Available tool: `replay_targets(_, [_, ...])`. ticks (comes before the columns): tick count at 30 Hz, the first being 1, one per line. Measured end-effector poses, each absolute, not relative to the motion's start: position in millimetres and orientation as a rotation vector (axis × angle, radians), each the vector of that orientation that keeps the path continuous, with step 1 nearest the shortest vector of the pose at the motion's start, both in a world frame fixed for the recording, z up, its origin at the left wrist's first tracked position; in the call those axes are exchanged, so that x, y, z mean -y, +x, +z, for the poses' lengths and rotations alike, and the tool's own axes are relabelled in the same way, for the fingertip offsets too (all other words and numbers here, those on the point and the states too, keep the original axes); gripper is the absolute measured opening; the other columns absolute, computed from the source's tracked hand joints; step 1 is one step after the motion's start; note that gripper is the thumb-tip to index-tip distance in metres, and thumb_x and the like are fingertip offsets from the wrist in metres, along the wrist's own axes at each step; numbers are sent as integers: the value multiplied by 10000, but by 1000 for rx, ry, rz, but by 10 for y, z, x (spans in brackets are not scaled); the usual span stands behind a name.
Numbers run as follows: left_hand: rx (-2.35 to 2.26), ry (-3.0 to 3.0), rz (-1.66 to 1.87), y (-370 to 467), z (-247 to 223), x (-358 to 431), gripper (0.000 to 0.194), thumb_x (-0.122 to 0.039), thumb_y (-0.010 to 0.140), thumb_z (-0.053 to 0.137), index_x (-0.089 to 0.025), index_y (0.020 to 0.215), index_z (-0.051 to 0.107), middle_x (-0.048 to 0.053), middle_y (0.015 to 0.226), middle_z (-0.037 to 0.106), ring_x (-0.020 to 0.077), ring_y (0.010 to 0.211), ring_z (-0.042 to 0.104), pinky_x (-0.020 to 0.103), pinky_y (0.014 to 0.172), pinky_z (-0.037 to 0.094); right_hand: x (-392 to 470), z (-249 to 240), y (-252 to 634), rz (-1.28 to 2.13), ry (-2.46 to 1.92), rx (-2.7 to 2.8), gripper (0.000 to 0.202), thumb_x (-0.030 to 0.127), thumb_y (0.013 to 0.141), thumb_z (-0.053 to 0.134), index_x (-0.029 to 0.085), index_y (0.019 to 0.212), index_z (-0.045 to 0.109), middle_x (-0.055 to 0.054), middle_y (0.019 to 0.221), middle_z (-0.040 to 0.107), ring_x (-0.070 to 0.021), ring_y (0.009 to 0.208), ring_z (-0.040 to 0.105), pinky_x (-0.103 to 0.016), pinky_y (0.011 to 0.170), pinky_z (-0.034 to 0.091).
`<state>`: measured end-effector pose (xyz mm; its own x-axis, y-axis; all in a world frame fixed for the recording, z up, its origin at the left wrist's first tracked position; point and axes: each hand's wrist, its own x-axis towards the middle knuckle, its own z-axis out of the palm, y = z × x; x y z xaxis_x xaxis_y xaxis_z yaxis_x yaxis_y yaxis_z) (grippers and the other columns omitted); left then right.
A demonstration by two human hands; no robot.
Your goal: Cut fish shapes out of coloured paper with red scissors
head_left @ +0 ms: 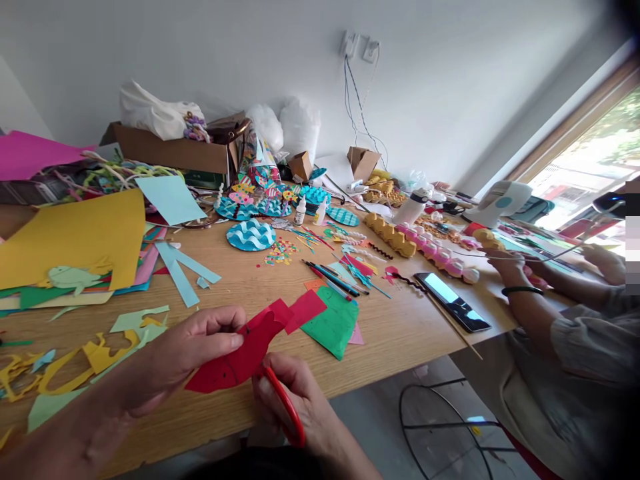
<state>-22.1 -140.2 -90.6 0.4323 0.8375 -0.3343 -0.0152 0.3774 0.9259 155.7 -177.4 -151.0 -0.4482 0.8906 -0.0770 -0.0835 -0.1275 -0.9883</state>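
Just above the table's front edge, my left hand [213, 340] pinches a red paper [235, 363] between thumb and fingers. The paper is cut in a fish-like outline with dark drawn marks, and its pointed end faces lower left. My right hand [293, 400] is closed round red-handled scissors [284, 403] at the paper's lower right edge; the blades are mostly hidden. A red rectangular piece [306, 311] lies at the paper's upper right end. Beyond it a green paper [333, 320] rests on the wooden table [210, 417].
Yellow and pale green scraps [95, 353] lie at left, near a large yellow sheet [75, 233]. Pencils [337, 280], glue bottles [300, 211] and a phone [453, 302] are farther off. At right, a person's hands [505, 263] work at the table; a stool [445, 427] stands below.
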Motion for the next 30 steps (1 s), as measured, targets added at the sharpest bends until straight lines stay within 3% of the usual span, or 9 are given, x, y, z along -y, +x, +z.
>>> replay_targets(9, [-947, 1061, 544, -319, -853, 1334, 139, -310, 660, 704, -204, 636, 619, -43, 619, 581, 114, 549, 452, 178, 505, 347, 1730, -1473, 1635, 1537, -970, 1609, 325, 375, 866, 548, 199, 624, 419, 59, 548, 366, -81, 498, 308, -207, 454, 238])
replay_targets(30, [-907, 1147, 334, -427, -904, 1214, 136, -297, 735, 666, -201, 683, 586, -32, 680, 614, 118, 591, 507, 181, 533, 357, 1671, -1414, 1745, 1507, -932, 1823, 386, 459, 903, 508, 197, 635, 415, 54, 567, 348, -89, 520, 294, -209, 460, 234])
